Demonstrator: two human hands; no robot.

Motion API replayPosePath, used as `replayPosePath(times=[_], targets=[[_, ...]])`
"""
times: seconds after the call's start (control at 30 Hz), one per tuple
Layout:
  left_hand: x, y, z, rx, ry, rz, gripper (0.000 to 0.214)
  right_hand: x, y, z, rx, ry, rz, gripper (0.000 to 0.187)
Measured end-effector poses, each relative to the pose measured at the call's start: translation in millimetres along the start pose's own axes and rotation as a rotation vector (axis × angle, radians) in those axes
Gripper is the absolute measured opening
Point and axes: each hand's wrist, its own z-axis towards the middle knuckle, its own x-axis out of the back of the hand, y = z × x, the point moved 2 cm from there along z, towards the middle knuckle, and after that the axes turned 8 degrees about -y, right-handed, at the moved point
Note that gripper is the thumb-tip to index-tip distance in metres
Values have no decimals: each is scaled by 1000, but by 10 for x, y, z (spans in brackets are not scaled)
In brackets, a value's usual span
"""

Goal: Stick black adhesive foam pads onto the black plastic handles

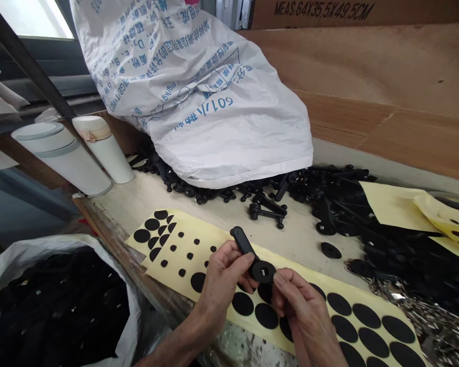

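A black plastic arm part with a round end is held over the bench edge by both hands. My left hand pinches its shaft. Fingers of my right hand are closed at its round end. Under my hands lies a yellow backing sheet covered with black round adhesive pads. A loose black disc rests on the bench just beyond.
A white printed woven sack spills a heap of black plastic parts at the back. Two white cylinders lie at the left. A bag of black pieces sits low left. Shiny metal bits lie at right, beside more yellow sheets.
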Motion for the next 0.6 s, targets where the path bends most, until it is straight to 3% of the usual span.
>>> replayPosePath(times=[0.6], targets=[[-3, 14, -14, 10, 4, -35, 17, -13, -7, 10, -18, 2, -9, 31]])
